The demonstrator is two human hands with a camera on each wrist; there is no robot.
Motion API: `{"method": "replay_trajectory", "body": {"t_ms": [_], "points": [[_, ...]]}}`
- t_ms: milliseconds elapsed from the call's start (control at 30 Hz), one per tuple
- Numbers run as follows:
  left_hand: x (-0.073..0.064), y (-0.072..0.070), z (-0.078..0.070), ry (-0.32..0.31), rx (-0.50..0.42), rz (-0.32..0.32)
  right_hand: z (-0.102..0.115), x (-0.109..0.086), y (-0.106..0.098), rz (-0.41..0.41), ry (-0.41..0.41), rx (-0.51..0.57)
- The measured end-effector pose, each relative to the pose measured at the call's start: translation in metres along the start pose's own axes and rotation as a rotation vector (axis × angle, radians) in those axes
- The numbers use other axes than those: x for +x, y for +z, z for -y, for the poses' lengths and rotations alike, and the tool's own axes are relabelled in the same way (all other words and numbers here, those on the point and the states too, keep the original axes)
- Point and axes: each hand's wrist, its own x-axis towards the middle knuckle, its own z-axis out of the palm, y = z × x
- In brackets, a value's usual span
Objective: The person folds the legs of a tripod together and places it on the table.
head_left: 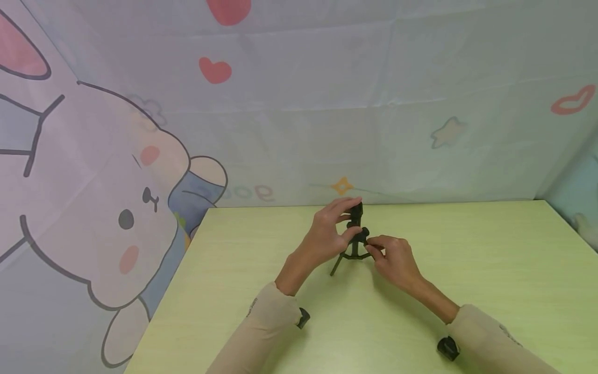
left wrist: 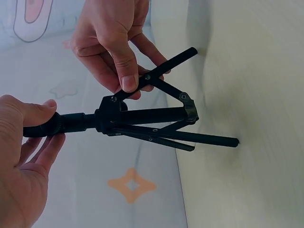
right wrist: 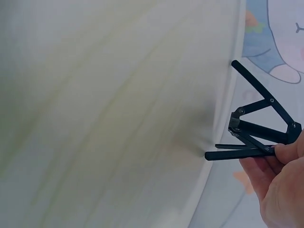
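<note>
A small black tripod (head_left: pixel 355 249) stands upright near the table's back edge, its legs spread and joined by braces to a centre post. My left hand (head_left: pixel 325 234) grips its upper part, thumb on one side and fingers on the other, as the left wrist view (left wrist: pixel 73 122) of the tripod shows. With thumb and fingers, my right hand (head_left: pixel 397 259) pinches one leg (left wrist: pixel 156 73) near its upper end. In the right wrist view, that hand (right wrist: pixel 285 180) holds a leg at the lower side, while another leg (right wrist: pixel 256 80) angles outward. The tripod's top is partly hidden by my left hand.
The pale yellow-green table (head_left: pixel 467 259) meets a cloth backdrop (head_left: pixel 303 140) printed with hearts, stars and a rabbit, close behind the tripod. Black wrist devices (head_left: pixel 448 348) sit beneath both beige sleeves (head_left: pixel 490 332).
</note>
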Motion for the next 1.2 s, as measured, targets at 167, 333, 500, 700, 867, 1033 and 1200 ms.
{"method": "replay_trajectory", "body": {"t_ms": [167,333,500,700,867,1033,1200], "points": [[0.0007,0.0005,-0.0009,0.011,0.003,-0.001,-0.0006,-0.0015,0.0011,-0.034,-0.005,0.018],[0.0011,0.0014,-0.0017,0.015,0.006,0.0,-0.0014,-0.0034,0.002,-0.06,-0.017,0.033],[0.0011,0.0022,-0.0035,0.005,0.01,-0.005,-0.0023,-0.0039,0.0024,-0.073,-0.039,0.05],[0.0014,0.0018,-0.0047,-0.009,0.023,-0.002,-0.0021,-0.0037,0.0034,-0.085,-0.033,0.063],[0.002,0.0005,-0.0053,-0.008,0.025,0.0,-0.0019,-0.0033,0.0045,-0.086,-0.016,0.071],[0.0033,-0.0019,-0.0038,0.005,0.032,0.002,-0.0018,-0.002,0.0055,-0.089,-0.016,0.078],[0.0049,-0.005,-0.0018,0.012,0.023,0.008,-0.0025,-0.001,0.007,-0.096,-0.018,0.078]]}}
